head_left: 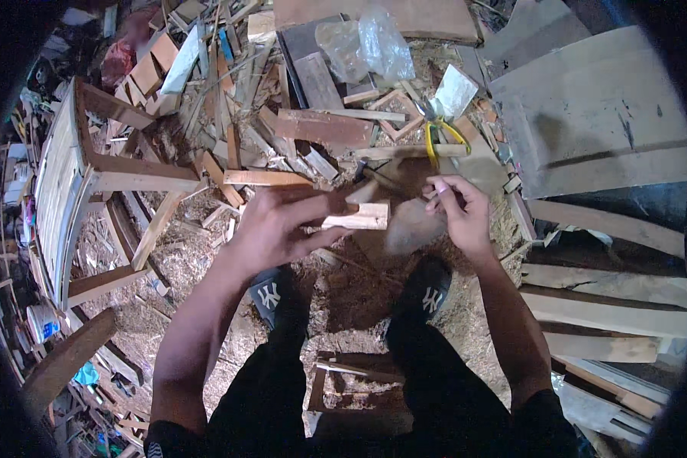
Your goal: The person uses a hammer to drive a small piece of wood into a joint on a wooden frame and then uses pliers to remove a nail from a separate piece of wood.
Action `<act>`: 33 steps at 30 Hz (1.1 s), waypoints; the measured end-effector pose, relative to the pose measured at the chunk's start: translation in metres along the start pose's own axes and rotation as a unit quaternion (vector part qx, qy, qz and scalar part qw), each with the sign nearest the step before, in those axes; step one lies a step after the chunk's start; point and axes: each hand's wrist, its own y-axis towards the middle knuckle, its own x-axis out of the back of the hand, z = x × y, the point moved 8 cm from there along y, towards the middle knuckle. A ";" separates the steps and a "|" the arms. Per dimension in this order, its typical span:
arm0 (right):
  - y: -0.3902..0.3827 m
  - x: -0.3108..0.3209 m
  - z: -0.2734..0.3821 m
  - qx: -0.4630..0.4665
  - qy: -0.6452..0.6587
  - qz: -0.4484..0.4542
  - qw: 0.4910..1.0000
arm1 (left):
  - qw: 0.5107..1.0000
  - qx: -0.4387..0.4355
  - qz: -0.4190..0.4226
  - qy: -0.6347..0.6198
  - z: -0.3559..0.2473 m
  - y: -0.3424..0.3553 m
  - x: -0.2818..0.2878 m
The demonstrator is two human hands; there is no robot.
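My left hand (286,225) is closed on a short pale wood block (362,216), held level above the littered floor between my feet. To its right, my right hand (462,214) has its fingers curled together near the thumb; whether something small is between them I cannot make out. Behind my hands, a hammer (370,169) lies among the scraps, with yellow-handled cutting pliers (441,137) further back. A loose orange-brown strip (263,178) lies just behind my left hand.
A wooden frame (118,179) with a curved panel stands at the left. Large boards (588,114) and planks (603,305) are stacked at the right. Offcuts and shavings cover the floor. Clear plastic bags (362,46) lie at the back. My feet (424,294) are apart below my hands.
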 end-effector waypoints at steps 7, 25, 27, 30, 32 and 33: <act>0.108 -0.026 0.065 0.216 -0.262 -0.019 0.940 | 0.999 -0.019 0.032 0.001 -0.002 -0.002 0.001; 0.180 -0.127 0.053 0.286 -0.417 0.121 0.854 | 0.999 -0.021 0.048 0.010 0.012 0.010 0.003; 0.194 -0.124 0.060 0.290 -0.384 0.090 0.872 | 0.999 -0.027 0.043 0.008 0.011 0.013 0.004; 0.218 -0.121 0.075 0.322 -0.334 0.027 0.886 | 0.999 -0.027 0.040 0.007 0.010 0.016 0.005; 0.243 -0.125 0.059 0.175 -0.405 0.033 0.897 | 0.999 -0.026 0.042 0.012 0.011 0.013 0.005; 0.251 -0.124 0.053 0.161 -0.375 0.022 0.912 | 0.999 -0.035 0.035 0.009 0.010 0.013 0.005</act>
